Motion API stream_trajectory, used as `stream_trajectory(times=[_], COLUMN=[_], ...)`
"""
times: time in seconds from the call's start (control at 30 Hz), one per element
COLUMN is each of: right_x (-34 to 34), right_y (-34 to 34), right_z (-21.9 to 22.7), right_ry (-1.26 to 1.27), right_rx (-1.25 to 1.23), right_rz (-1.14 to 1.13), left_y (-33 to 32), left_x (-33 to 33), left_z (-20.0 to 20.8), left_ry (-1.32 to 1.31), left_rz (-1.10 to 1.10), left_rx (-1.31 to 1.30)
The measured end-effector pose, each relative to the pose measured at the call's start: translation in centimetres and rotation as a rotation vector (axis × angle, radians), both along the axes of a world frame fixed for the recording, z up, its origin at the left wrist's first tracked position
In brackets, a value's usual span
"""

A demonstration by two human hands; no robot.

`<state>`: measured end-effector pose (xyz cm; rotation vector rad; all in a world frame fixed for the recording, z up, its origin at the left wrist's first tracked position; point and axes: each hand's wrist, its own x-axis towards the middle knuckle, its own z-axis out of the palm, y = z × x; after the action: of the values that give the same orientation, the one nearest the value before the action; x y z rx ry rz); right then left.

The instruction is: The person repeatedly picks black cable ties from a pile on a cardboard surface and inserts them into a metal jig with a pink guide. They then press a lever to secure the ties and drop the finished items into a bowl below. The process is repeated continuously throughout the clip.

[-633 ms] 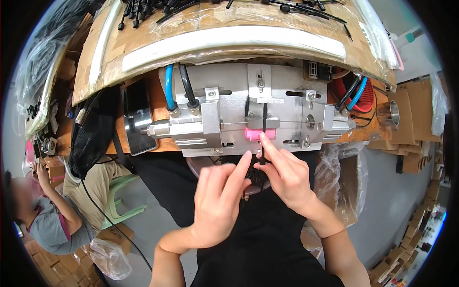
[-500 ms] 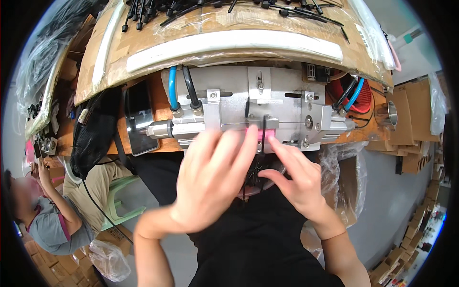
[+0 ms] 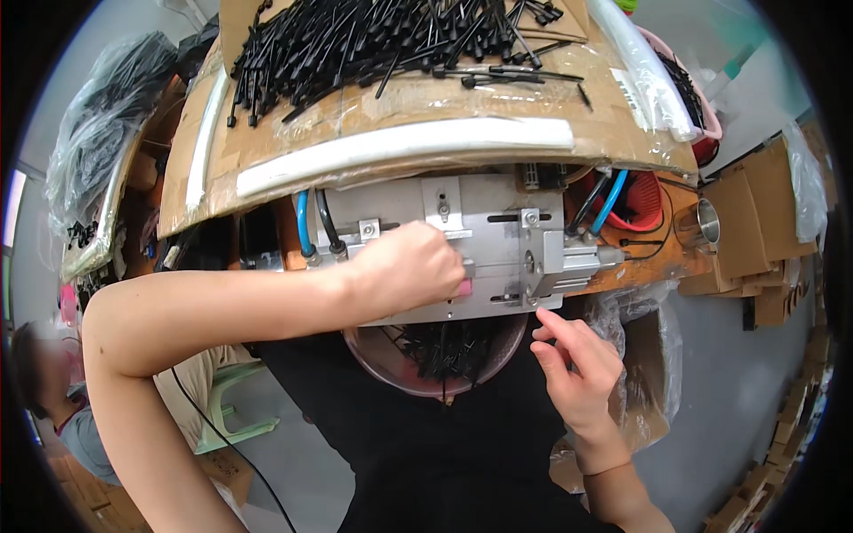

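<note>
Under the left hand point(image 3: 410, 266), the metal fixture point(image 3: 498, 247) stretches left to right.

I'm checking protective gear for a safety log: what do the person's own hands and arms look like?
The left hand and right hand are bare, with no gloves. No sleeve covers the left forearm or the visible part of the right forearm, and no watch or bracelet shows. The person wears black clothing.
</note>
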<state>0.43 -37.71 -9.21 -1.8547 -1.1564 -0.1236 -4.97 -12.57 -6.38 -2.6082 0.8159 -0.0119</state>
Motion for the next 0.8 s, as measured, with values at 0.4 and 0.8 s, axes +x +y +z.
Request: stream_trajectory(times=[0.4, 0.8], right_x=[0.4, 15.7], right_y=[0.2, 2.8], right_z=[-0.3, 6.2], right_ry=[0.536, -0.101], right_rx=[0.152, 0.446], right_rz=[0.055, -0.562], left_y=[-1.9, 3.5], left_x=[-1.6, 8.2], left_z=[4.3, 5.7], left_ry=[-0.17, -0.55], left_rz=[0.075, 0.422], left_rx=[0.006, -0.565])
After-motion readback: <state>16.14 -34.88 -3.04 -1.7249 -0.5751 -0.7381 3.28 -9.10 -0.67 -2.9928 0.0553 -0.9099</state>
